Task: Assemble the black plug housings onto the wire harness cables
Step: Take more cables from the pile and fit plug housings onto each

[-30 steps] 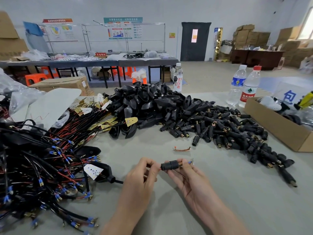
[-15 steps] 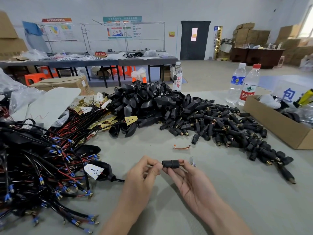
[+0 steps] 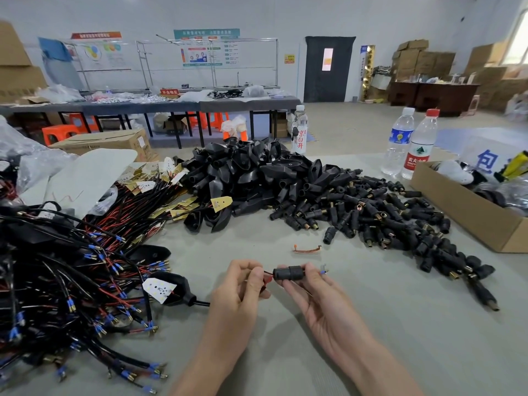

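Note:
My right hand [image 3: 323, 301] holds a small black plug housing [image 3: 288, 272] between thumb and fingers, just above the grey table. A blue-tipped terminal [image 3: 323, 270] pokes out past its right end. My left hand [image 3: 243, 292] pinches the red and black wires [image 3: 267, 277] that enter the housing's left end. That cable [image 3: 200, 302] runs left to a black shell with a white LED board [image 3: 168, 288]. A pile of loose plug housings [image 3: 385, 221] lies at the right, larger black shells [image 3: 251, 175] behind.
A tangle of wire harnesses [image 3: 65, 270] with blue terminals fills the left. A small copper strip [image 3: 306, 249] lies just beyond my hands. An open cardboard box [image 3: 471, 212] sits at the right, two water bottles [image 3: 411, 144] behind it and a third bottle [image 3: 299, 130] behind the shells.
My left hand has drawn back a little from the housing, so red wire now shows between them. The housing sits further along the wires, with the blue terminal sticking out past it.

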A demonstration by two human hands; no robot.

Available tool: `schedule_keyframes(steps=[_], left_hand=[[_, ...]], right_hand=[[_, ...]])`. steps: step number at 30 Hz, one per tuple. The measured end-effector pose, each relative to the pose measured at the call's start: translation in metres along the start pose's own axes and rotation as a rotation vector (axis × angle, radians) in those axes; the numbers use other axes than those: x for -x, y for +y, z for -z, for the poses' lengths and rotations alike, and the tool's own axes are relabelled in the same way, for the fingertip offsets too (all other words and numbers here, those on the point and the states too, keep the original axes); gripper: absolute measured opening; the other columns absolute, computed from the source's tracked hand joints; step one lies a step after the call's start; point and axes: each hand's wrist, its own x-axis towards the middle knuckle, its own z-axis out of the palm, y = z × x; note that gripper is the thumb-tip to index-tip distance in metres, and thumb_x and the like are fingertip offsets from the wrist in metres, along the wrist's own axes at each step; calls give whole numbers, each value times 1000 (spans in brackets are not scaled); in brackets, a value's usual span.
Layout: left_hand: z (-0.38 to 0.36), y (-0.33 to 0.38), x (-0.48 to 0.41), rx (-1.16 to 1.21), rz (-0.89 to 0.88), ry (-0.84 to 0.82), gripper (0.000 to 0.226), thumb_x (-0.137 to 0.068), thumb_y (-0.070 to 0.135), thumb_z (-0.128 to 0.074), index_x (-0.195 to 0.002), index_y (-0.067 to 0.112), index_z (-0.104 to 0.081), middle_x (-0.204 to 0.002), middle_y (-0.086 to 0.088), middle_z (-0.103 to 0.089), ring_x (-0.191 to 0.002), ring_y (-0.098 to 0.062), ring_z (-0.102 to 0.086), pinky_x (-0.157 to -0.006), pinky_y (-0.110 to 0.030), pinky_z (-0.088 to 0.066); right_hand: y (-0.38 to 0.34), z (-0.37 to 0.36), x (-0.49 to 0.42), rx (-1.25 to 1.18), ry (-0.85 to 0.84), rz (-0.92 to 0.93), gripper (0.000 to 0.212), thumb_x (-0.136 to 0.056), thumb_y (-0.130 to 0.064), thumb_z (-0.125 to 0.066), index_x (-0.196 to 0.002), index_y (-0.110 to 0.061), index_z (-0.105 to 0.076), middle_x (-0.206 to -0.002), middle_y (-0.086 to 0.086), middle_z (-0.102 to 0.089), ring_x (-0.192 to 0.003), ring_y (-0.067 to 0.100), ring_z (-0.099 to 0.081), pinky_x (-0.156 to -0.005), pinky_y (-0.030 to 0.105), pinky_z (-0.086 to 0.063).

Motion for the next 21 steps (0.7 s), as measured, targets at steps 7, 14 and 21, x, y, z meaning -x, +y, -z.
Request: schedule_keyframes(steps=[7,14,21], left_hand=[[2,-5,-1,-83,10,-43,6,-94,35,-64,-88,37,-63,-80,4,-71,-76,-14,-70,-77,-40,-55],[1,-5,-2,-33,10,2,9,-95,34,-61,-91,42,-62,-89,8,-72,-77,-13,-71,-73,-27,-57],[2,-11,-1,-174,-48,-6,5,-95,34,-63,-90,33,-61,-69,0,-64,-67,-19,-63,-66,-37,-52]], right_hand=[[4,-1,0,-21,25,6,30,-90,-18,-58,-106,7,-58,-112,31,-68,-104,35,-70,-73,28,-61],[-1,0,-1,-49,62,20,22,-97,-13,-53,-107,6,-57,-109,30,-69,-99,34,-72,-70,29,-62],[-1,-2,1,-67,67,25,33,-81,-15,-63,-106,5,-60,-116,33,-66,-108,34,-67,-75,31,-62]])
